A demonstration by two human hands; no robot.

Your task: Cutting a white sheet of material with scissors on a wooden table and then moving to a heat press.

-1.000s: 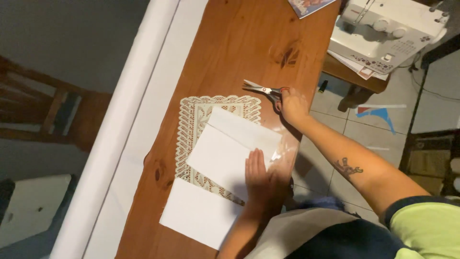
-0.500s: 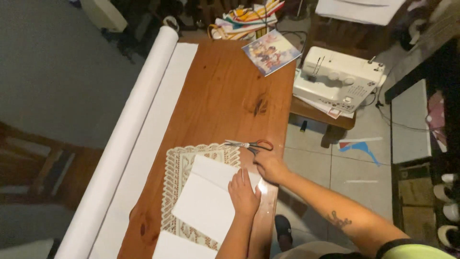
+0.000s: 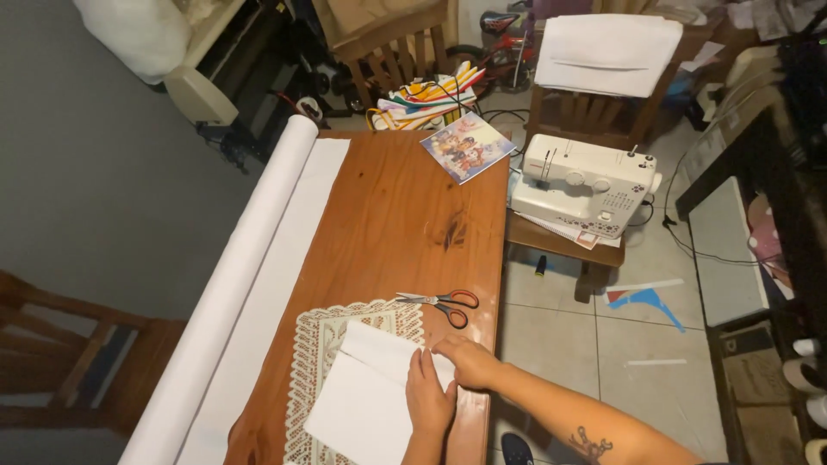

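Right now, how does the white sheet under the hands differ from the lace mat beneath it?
The white sheet is plain and solid; the lace mat is cream with an openwork patterned border. The sheet lies on top, skewed; the mat lies flat on the table. Both hands, left hand and right hand, press the sheet.

A wooden table [image 3: 388, 215] stands on pale floor tiles [image 3: 637, 344] beside wooden chairs [image 3: 392, 39].

Left hand [image 3: 428, 398] laid flat, palm down, fingers together and pointing away from the body. Right hand [image 3: 465, 359] just beside it, touching at the fingertips, knuckles up, fingers curled loosely. Right forearm bare, stretched in from lower right, tattoo showing near the elbow.
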